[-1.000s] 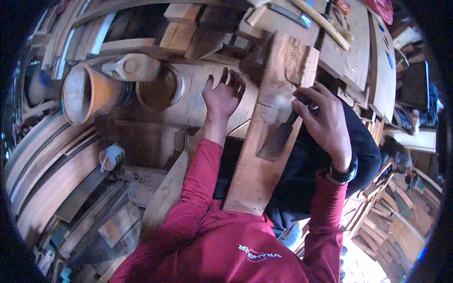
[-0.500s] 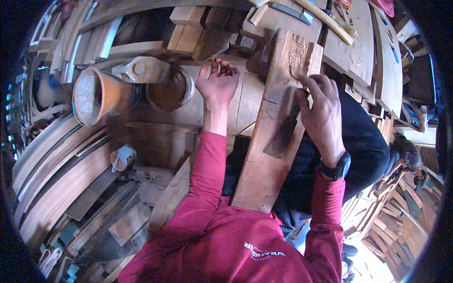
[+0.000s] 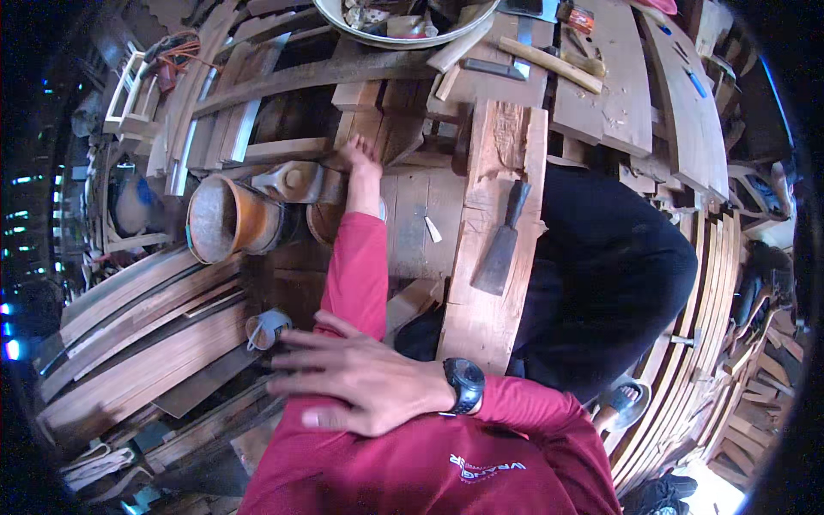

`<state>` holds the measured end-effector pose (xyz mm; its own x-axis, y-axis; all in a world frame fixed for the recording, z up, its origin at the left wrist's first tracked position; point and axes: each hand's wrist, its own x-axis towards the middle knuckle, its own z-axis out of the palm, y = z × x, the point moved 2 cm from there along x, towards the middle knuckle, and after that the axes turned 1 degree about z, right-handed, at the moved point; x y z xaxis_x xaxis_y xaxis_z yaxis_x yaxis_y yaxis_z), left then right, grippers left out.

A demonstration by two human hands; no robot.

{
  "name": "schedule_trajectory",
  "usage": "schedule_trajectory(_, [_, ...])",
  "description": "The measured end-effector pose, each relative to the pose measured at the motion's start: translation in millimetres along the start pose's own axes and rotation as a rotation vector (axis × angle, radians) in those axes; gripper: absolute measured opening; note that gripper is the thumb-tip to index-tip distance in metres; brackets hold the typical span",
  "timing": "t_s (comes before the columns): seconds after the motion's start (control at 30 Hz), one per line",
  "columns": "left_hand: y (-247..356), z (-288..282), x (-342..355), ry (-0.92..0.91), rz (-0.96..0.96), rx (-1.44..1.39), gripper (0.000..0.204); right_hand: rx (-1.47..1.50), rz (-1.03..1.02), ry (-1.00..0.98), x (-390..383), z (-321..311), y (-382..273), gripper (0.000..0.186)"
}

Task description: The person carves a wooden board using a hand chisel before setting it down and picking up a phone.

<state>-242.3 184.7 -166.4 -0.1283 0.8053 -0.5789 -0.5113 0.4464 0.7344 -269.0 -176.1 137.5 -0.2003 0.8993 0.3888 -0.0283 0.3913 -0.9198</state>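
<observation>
My left hand [image 3: 363, 156] reaches forward, its fingers loosely apart and a little blurred, nearest to stacked wood blocks [image 3: 357, 94]; it holds nothing I can see. My right hand [image 3: 365, 384] crosses my chest with spread fingers, blurred by motion, over my left upper arm and without anything in it. A thick wooden beam [image 3: 481, 319], roughly cut at its far end, leans lengthwise in front of me beside my dark-trousered leg. On its face lies a broad chisel [image 3: 500, 249], blade toward me, touched by neither hand.
An orange bucket [image 3: 256, 215] and a small pale cup [image 3: 268, 329] stand at left near stacked planks [image 3: 146, 378]. A wide basin [image 3: 412, 39] sits at the far side. A mallet-like wooden handle [image 3: 549, 64] and a blue pen [image 3: 696, 84] rest on boards at far right.
My right hand has left the chisel and beam and swung left across my chest. My left hand has stretched farther forward. The view has shifted, bringing the basin into sight.
</observation>
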Motion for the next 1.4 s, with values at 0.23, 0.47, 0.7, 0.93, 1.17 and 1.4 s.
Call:
schedule_trajectory(0.23, [-31.2, -10.0, -23.7, -0.244, -0.155, 0.288, 0.024, -1.051, 0.14, 0.329, 23.8, -88.5, 128.9, 0.027])
schedule_trajectory(0.47, [2.1, 26.1, -54.5, -0.458, -0.141, 0.441, 0.027, -0.389, 0.127, 0.141, 47.8, -124.1, 29.1, 0.039])
schedule_trajectory(0.7, [-21.3, 4.0, 15.8, -0.443, 0.268, 1.386, 0.038, 0.07, -0.334, -0.1, 9.5, -0.3, -54.9, 0.036])
schedule_trajectory(0.93, [-5.0, -10.5, 15.9, -0.487, 0.479, 2.176, 0.051, -0.836, 0.39, 0.073, 34.6, -75.6, 72.0, 0.04])
schedule_trajectory(1.17, [24.0, 11.1, 19.5, -0.506, 0.577, 2.161, 0.048, -0.502, 0.51, 0.052, 33.4, -112.8, 40.8, 0.04])
schedule_trajectory(1.4, [96.5, -16.8, 78.4, -0.759, 0.351, 2.224, 0.041, -0.209, -0.34, -0.017, 51.9, -30.9, 31.4, 0.045])
